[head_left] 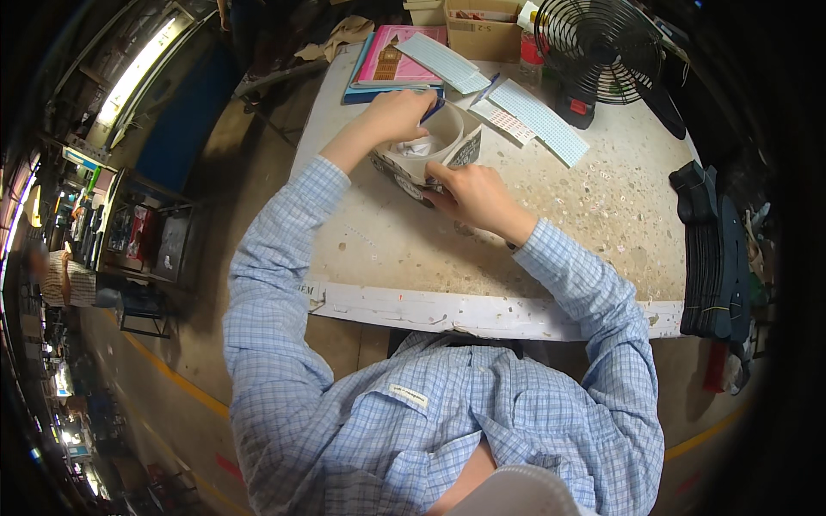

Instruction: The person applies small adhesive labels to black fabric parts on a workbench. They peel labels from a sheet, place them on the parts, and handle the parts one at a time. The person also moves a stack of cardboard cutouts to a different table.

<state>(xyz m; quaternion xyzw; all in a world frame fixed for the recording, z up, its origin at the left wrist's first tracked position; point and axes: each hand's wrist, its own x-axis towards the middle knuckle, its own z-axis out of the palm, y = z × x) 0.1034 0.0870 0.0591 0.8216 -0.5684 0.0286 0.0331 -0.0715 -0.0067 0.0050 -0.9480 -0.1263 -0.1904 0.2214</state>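
Observation:
A white round tub (446,125) with a dark patterned outer wrap (465,153) stands on the worn table. Crumpled white material (415,149) lies inside it. My left hand (399,117) is at the far left of the rim, fingers bent and closed by a small dark blue thing (435,108); the fingers partly hide what they hold. On the near right side, my right hand (475,194) grips the tub's wall, thumb at the rim and fingers curled below. Part of the near wall is hidden behind this hand.
Behind the tub lie stacked notebooks (413,53), pale label sheets (540,122) and a pen (484,89). A black fan (602,52), a bottle (531,56) and a cardboard box (483,33) stand at the back. Dark stacked pieces (712,258) hang along the right edge.

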